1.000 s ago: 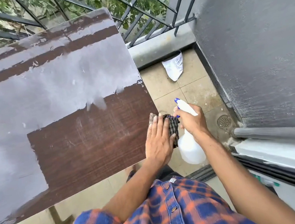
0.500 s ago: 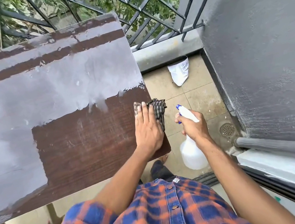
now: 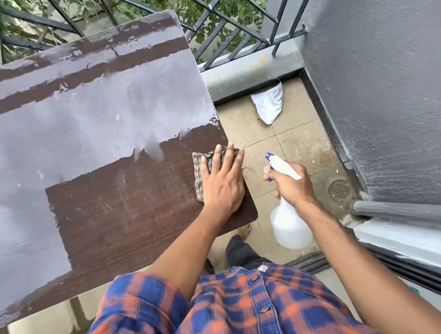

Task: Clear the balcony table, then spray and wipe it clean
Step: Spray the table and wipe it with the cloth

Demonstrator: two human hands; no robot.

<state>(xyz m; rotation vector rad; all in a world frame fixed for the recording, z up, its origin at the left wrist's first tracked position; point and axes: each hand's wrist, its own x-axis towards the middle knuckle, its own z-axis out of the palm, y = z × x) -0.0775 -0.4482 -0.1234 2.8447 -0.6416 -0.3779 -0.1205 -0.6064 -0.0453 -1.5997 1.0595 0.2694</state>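
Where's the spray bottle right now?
In the head view the spray bottle is right of the table's near corner, off the tabletop, held in the right hand above the tiled floor, near the floor drain.

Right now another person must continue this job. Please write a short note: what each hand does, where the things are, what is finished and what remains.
Left hand: flat on the checked cloth, pressing it on the table near the right edge.
Right hand: holds the spray bottle beside the table, over the floor, fingers around its neck.
Done: table is cleared; the near right part looks wiped, dark brown.
Left: the far and left parts carry a grey, wet-looking film; wipe them.
A white bag lies on the floor by the railing.
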